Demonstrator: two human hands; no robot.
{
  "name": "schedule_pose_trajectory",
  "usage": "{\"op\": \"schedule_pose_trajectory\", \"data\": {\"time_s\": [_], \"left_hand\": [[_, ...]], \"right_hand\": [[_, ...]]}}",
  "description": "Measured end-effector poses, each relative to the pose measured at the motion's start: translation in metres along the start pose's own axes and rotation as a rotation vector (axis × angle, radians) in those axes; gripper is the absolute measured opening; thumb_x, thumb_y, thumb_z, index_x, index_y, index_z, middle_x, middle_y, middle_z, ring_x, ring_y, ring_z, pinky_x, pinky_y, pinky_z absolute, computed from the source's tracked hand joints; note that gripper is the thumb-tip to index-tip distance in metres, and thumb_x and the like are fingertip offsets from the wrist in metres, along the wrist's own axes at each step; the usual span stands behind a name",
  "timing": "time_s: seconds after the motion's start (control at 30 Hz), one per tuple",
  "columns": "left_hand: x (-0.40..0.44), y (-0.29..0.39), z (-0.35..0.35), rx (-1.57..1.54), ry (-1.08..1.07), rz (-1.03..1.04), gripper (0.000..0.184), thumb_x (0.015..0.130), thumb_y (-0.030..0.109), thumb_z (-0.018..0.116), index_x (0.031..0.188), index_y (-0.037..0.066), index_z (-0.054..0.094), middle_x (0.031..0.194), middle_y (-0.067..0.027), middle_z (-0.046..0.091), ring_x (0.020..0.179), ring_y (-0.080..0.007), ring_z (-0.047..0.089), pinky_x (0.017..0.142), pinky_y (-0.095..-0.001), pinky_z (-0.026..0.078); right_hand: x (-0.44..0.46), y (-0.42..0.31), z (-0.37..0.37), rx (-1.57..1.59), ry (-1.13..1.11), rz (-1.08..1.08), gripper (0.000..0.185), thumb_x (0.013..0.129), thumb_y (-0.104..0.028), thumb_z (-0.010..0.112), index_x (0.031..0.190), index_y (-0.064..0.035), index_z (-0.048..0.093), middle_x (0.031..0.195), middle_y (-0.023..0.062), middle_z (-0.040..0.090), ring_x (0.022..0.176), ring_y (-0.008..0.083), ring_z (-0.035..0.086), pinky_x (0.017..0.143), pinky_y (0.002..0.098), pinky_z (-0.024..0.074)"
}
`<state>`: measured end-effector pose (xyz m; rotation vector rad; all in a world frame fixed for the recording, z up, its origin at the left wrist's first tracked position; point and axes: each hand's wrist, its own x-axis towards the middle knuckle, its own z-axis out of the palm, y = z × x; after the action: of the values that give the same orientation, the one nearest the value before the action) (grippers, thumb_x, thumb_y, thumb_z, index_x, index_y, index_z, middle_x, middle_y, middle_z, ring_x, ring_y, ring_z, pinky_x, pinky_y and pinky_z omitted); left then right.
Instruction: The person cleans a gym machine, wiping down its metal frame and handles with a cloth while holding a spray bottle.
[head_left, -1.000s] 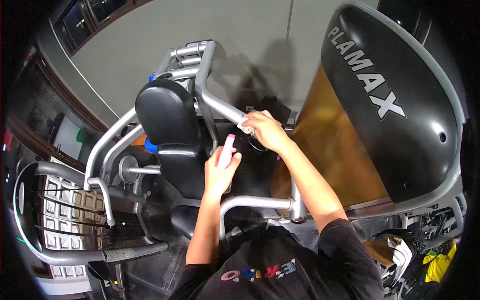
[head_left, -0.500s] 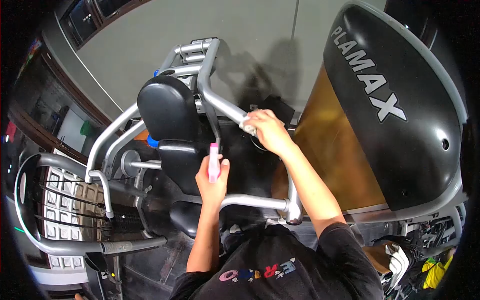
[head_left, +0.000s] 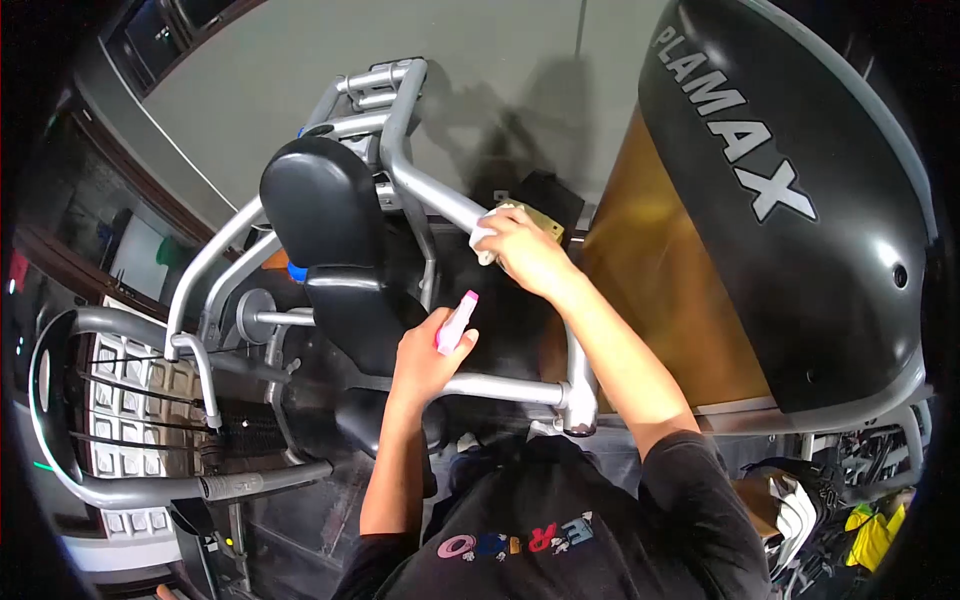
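Going by the black backrest (head_left: 322, 205) as my landmark: the silver bar (head_left: 438, 192) comes off the frame by the backrest's top and slants down and away to its right. Right hand (head_left: 522, 245) is at the lower end of that bar, well right of the backrest, fingers curled over a white cloth (head_left: 482, 242) that's up against the metal. Can't tell if the fingertips go all the way round the bar, the cloth and knuckles hide that.

From the right hand, the bar's long axis runs up and left, back toward the backrest's top. That hand is clearly the nearer one; the left is well apart from it.

Left hand (head_left: 422, 362) is below and right of the backrest, closed around a little pink-and-white bottle (head_left: 455, 325). The bottle's long axis tilts, pink tip pointing up and right, away from the backrest and roughly toward the cloth side.
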<state>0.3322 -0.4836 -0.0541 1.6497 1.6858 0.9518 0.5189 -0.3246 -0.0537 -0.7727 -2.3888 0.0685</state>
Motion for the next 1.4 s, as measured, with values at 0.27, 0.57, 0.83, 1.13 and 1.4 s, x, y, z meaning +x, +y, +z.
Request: {"op": "schedule_pose_trajectory", "data": {"time_s": [0.27, 0.57, 0.83, 1.13, 1.4], "left_hand": [[-0.002, 0.002, -0.002, 0.032, -0.016, -0.021, 0.036, 0.083, 0.038, 0.072, 0.097, 0.006, 0.064, 0.076, -0.0177, 0.065, 0.076, -0.0394, 0.065, 0.068, -0.0422, 0.049], [-0.001, 0.006, -0.004, 0.088, -0.099, -0.02, 0.037, 0.083, 0.038, 0.071, 0.101, 0.007, 0.064, 0.08, -0.018, 0.067, 0.082, -0.0401, 0.067, 0.07, -0.0439, 0.05], [-0.003, 0.003, -0.001, 0.042, -0.023, 0.06, 0.035, 0.083, 0.032, 0.075, 0.101, 0.004, 0.065, 0.071, -0.0135, 0.061, 0.063, -0.0242, 0.059, 0.064, -0.0345, 0.046], [-0.002, 0.009, -0.001, 0.029, -0.054, 0.062, 0.035, 0.083, 0.032, 0.075, 0.098, 0.003, 0.062, 0.069, -0.0133, 0.058, 0.061, -0.0257, 0.055, 0.061, -0.0349, 0.045], [-0.001, 0.012, -0.004, 0.074, -0.094, 0.057, 0.035, 0.083, 0.033, 0.074, 0.104, 0.007, 0.066, 0.079, -0.0168, 0.068, 0.076, -0.0368, 0.068, 0.068, -0.0403, 0.051]], "right_hand": [[-0.049, -0.018, -0.066, 0.083, -0.202, 0.221, 0.035, 0.071, 0.009, 0.058, 0.096, -0.0102, 0.074, 0.115, 0.01, 0.067, 0.111, 0.0337, 0.058, 0.101, 0.0401, 0.0467], [-0.032, -0.017, -0.029, 0.007, 0.061, 0.229, 0.029, 0.079, 0.003, 0.06, 0.101, -0.0118, 0.071, 0.116, 0.008, 0.065, 0.106, 0.0328, 0.058, 0.094, 0.0417, 0.0496], [-0.056, -0.019, -0.072, 0.053, -0.112, 0.362, 0.032, 0.076, 0.008, 0.058, 0.098, -0.0106, 0.072, 0.11, 0.0092, 0.065, 0.103, 0.033, 0.058, 0.095, 0.0417, 0.0484], [-0.074, -0.018, -0.054, 0.102, 0.093, 0.442, 0.039, 0.077, 0.01, 0.056, 0.108, -0.0088, 0.07, 0.114, 0.0119, 0.065, 0.106, 0.0346, 0.062, 0.096, 0.0412, 0.0493], [-0.073, -0.023, -0.084, 0.211, 0.149, 0.407, 0.041, 0.076, 0.014, 0.053, 0.109, -0.0038, 0.069, 0.111, 0.0174, 0.065, 0.107, 0.036, 0.064, 0.097, 0.0394, 0.0507]]}}
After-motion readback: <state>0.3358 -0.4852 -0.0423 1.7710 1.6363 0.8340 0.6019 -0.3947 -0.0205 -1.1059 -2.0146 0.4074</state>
